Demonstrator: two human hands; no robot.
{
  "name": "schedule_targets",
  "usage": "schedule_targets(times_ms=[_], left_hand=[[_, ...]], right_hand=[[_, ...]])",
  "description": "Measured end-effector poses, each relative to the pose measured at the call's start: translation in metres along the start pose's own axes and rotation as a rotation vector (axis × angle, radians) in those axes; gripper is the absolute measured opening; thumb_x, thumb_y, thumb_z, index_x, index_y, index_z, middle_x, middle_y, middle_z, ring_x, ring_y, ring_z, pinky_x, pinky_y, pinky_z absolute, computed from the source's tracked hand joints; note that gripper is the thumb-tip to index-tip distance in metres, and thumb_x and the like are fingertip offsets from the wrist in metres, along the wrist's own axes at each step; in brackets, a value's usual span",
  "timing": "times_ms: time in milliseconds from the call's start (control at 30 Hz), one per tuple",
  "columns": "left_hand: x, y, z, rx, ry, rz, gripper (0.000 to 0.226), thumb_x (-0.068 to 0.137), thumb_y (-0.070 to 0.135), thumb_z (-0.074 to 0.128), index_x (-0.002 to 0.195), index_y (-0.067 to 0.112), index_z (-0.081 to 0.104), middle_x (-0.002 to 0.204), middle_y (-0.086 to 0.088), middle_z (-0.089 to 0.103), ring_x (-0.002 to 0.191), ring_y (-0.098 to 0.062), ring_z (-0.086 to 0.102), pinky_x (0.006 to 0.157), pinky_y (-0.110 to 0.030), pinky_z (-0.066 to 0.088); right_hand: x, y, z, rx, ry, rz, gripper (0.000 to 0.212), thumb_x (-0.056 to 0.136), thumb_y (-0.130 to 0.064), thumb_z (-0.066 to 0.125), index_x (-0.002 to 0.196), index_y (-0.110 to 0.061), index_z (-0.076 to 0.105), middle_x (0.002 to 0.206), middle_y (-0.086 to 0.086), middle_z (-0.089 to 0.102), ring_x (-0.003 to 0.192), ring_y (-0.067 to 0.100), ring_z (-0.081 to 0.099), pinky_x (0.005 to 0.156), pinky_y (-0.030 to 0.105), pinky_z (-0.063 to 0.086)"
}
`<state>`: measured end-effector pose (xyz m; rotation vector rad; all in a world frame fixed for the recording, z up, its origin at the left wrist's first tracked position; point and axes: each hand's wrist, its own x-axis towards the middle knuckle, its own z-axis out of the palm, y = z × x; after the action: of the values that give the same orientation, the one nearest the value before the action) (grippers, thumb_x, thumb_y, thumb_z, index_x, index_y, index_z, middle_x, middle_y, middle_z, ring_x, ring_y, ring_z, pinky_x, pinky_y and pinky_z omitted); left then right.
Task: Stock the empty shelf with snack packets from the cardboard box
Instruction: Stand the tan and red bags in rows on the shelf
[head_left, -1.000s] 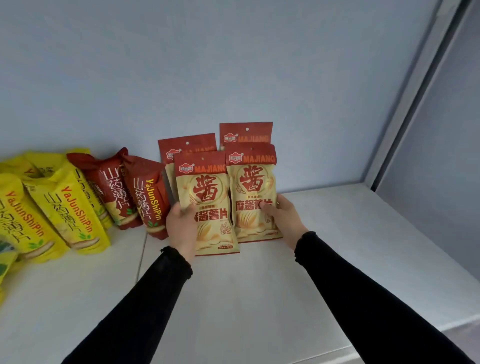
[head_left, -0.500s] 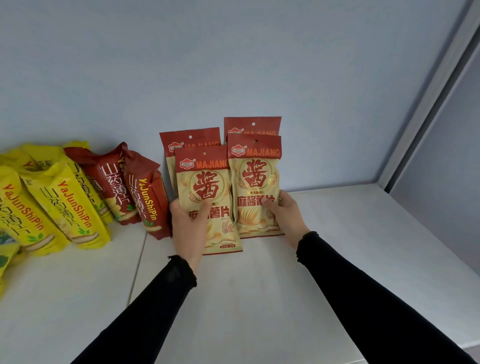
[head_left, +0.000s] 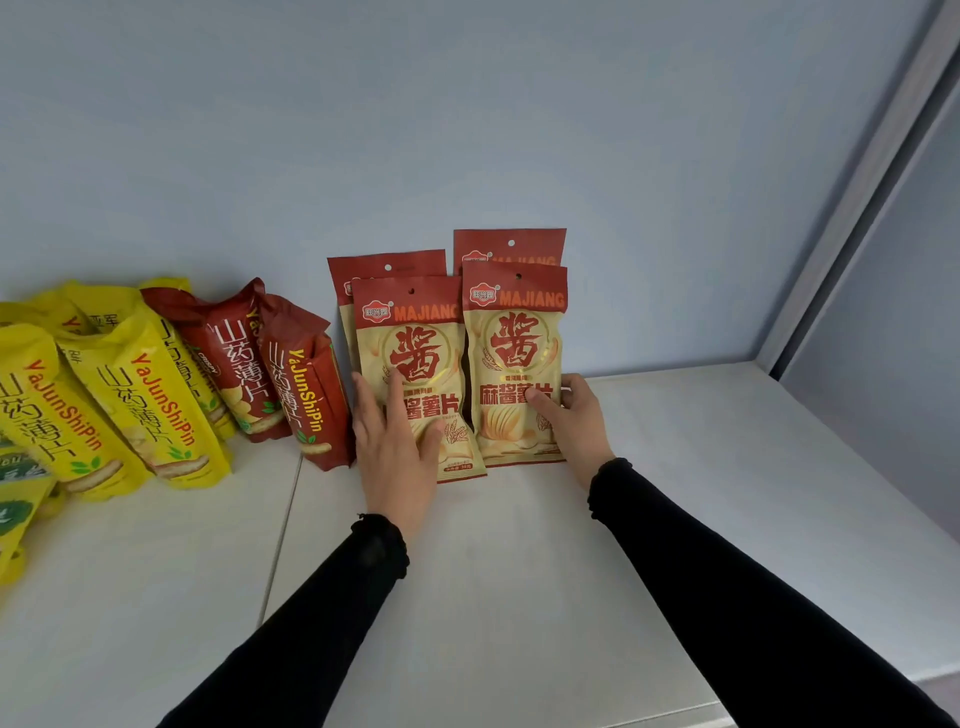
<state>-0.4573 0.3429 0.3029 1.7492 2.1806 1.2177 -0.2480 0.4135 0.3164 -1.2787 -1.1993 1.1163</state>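
Several red-and-cream MAJIANG packets lean upright against the back wall of the white shelf (head_left: 675, 467). My left hand (head_left: 397, 441) lies flat with spread fingers on the lower part of the front left packet (head_left: 415, 343). My right hand (head_left: 576, 421) grips the lower right edge of the front right packet (head_left: 511, 343), thumb on its face. Two more MAJIANG packets (head_left: 509, 244) stand behind these, only their red tops showing. The cardboard box is out of view.
Left of the MAJIANG group lean two dark red YaJunShiPin packets (head_left: 306, 384) and several yellow ones (head_left: 150, 395). A green-printed packet (head_left: 15, 499) shows at the far left edge. A grey upright post (head_left: 857, 197) bounds the shelf on the right.
My left hand has opened from gripping the left packet's edge to lying flat on its front. Both front packets stand a little more upright against the wall. My right hand keeps its grip.
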Motion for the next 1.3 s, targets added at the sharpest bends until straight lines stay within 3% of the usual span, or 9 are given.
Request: schedule_targets(times_ms=[200, 333, 533, 800, 900, 1000, 1133, 1300], left_hand=[[0.006, -0.001, -0.002, 0.023, -0.062, -0.001, 0.086, 0.098, 0.057, 0.049, 0.162, 0.033, -0.003, 0.170, -0.005, -0.012, 0.156, -0.031, 0.001, 0.123, -0.048, 0.016], [-0.003, -0.004, -0.010, -0.021, -0.073, 0.021, 0.083, 0.101, 0.052, 0.048, 0.161, 0.034, -0.006, 0.170, -0.003, -0.015, 0.157, -0.027, -0.004, 0.124, -0.044, 0.010], [-0.014, -0.006, -0.017, -0.068, -0.101, 0.035, 0.082, 0.101, 0.043, 0.053, 0.162, 0.030, 0.000, 0.170, 0.004, -0.015, 0.157, -0.019, -0.006, 0.127, -0.047, 0.013], [-0.017, -0.006, -0.028, -0.085, -0.110, 0.086, 0.081, 0.099, 0.036, 0.060, 0.161, 0.028, 0.009, 0.171, 0.006, 0.000, 0.157, -0.013, -0.005, 0.127, -0.045, 0.015], [-0.025, -0.002, -0.041, -0.190, -0.083, 0.161, 0.066, 0.100, 0.033, 0.059, 0.156, 0.030, 0.026, 0.167, 0.010, 0.015, 0.155, -0.009, 0.010, 0.123, -0.036, 0.021], [-0.034, -0.008, -0.062, -0.232, 0.098, 0.264, 0.044, 0.098, 0.023, 0.064, 0.138, 0.024, 0.047, 0.146, 0.004, 0.038, 0.139, -0.013, 0.035, 0.113, -0.036, 0.039], [-0.021, -0.032, -0.076, -0.440, 0.340, 0.020, 0.061, 0.088, 0.012, 0.075, 0.137, 0.020, 0.038, 0.142, -0.008, 0.036, 0.131, -0.013, 0.039, 0.096, -0.022, 0.050], [0.008, -0.062, -0.073, -0.676, 0.179, -0.238, 0.089, 0.084, 0.006, 0.078, 0.149, 0.032, 0.023, 0.151, -0.006, 0.037, 0.139, -0.018, 0.043, 0.106, -0.039, 0.050]], right_hand=[[0.001, -0.005, 0.002, -0.132, 0.043, 0.001, 0.036, 0.092, -0.040, 0.072, 0.115, -0.019, 0.056, 0.111, 0.003, 0.071, 0.095, 0.022, 0.073, 0.082, 0.044, 0.063], [-0.009, -0.005, 0.001, -0.169, 0.067, 0.006, 0.044, 0.089, -0.043, 0.074, 0.119, -0.020, 0.053, 0.109, -0.003, 0.069, 0.094, 0.019, 0.072, 0.081, 0.042, 0.063], [-0.020, -0.010, -0.001, -0.155, 0.064, 0.005, 0.050, 0.089, -0.041, 0.076, 0.126, -0.019, 0.051, 0.111, -0.004, 0.067, 0.094, 0.017, 0.071, 0.081, 0.039, 0.063], [-0.030, -0.011, 0.002, -0.158, 0.067, -0.021, 0.055, 0.090, -0.036, 0.075, 0.134, -0.016, 0.048, 0.119, -0.001, 0.065, 0.097, 0.015, 0.069, 0.078, 0.032, 0.061], [-0.033, -0.008, 0.001, -0.181, 0.110, -0.068, 0.058, 0.088, -0.036, 0.077, 0.135, -0.016, 0.048, 0.121, -0.001, 0.064, 0.103, 0.016, 0.067, 0.079, 0.032, 0.060], [-0.037, -0.006, 0.001, -0.211, 0.141, -0.127, 0.057, 0.088, -0.032, 0.078, 0.135, -0.014, 0.049, 0.123, -0.001, 0.061, 0.109, 0.016, 0.061, 0.082, 0.031, 0.056], [-0.041, -0.001, 0.005, -0.205, 0.133, -0.143, 0.055, 0.089, -0.031, 0.077, 0.134, -0.014, 0.050, 0.122, 0.000, 0.062, 0.104, 0.011, 0.063, 0.078, 0.025, 0.055], [-0.042, 0.003, 0.008, -0.213, 0.142, -0.158, 0.051, 0.090, -0.025, 0.076, 0.132, -0.015, 0.050, 0.120, 0.000, 0.063, 0.098, -0.001, 0.060, 0.071, 0.018, 0.053]])
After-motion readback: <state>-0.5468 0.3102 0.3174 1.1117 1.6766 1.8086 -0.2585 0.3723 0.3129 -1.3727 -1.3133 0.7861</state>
